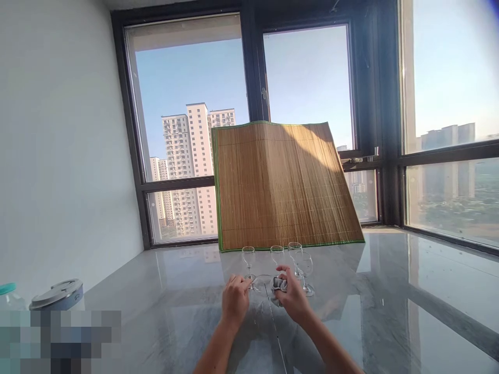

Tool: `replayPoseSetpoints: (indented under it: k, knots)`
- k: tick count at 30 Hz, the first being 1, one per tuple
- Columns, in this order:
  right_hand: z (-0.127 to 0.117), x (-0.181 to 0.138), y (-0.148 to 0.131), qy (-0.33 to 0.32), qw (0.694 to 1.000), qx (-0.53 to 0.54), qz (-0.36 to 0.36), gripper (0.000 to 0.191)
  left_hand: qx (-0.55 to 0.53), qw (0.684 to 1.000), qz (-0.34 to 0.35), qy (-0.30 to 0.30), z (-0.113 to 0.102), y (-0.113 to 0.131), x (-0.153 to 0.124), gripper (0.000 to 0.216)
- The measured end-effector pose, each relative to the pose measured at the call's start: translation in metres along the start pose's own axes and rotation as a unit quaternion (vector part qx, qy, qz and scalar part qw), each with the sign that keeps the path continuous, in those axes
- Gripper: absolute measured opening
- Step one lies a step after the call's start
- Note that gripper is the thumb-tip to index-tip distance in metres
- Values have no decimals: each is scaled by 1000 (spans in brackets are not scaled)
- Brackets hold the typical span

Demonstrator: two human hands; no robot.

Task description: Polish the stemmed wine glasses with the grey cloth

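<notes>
My left hand (235,297) is closed, thumb and fingers pinched on a clear stemmed glass (263,283) held tilted on its side between my hands. My right hand (291,297) is closed around a bunched grey cloth (278,284), close to the right end of that glass. Just beyond my left hand stands an upright stemmed glass (248,256). Another stemmed glass (277,254) is behind my right hand, its lower part hidden. To the right, two more stand close together, a rear glass (295,251) and a front glass (304,266).
A bamboo mat (280,192) with green edging leans against the windows behind the glasses. The glossy grey surface (175,311) reflects the light. At the left are a lidded container (58,294) and a clear container with a teal lid (8,290), beside a white wall.
</notes>
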State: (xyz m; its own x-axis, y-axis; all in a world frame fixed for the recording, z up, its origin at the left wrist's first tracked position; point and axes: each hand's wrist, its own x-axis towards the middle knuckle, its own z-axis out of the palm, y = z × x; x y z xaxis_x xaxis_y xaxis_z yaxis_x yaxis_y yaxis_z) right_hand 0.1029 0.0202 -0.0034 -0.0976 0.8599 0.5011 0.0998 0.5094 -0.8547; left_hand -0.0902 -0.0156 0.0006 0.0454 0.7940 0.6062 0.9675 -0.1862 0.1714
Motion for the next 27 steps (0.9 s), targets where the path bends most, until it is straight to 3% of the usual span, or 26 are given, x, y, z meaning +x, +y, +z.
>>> replayPoseSetpoints:
  k: [5, 10, 14, 18, 21, 24, 27]
  knots:
    - [-3, -3, -22, -30, 986, 151, 61, 46, 14, 999, -18, -23, 1, 2, 0, 29]
    - [-7, -2, -28, 26, 984, 168, 56, 44, 35, 999, -12, -17, 0, 5, -1, 33]
    - [0, -6, -20, -3, 998, 55, -40, 38, 48, 998, 28, -21, 7, 12, -1, 30]
    - [2, -7, -9, -39, 984, -114, -129, 41, 49, 996, 68, -21, 8, 20, -2, 29]
    - [-6, 0, -4, 36, 981, -162, -101, 37, 27, 997, 66, -7, 3, 20, -2, 31]
    - [-13, 6, -1, 97, 984, -140, -46, 32, -11, 999, 42, 14, -1, 16, -1, 34]
    - [-12, 8, -2, 93, 994, -49, 0, 34, -36, 999, 6, 29, -1, 11, -1, 34]
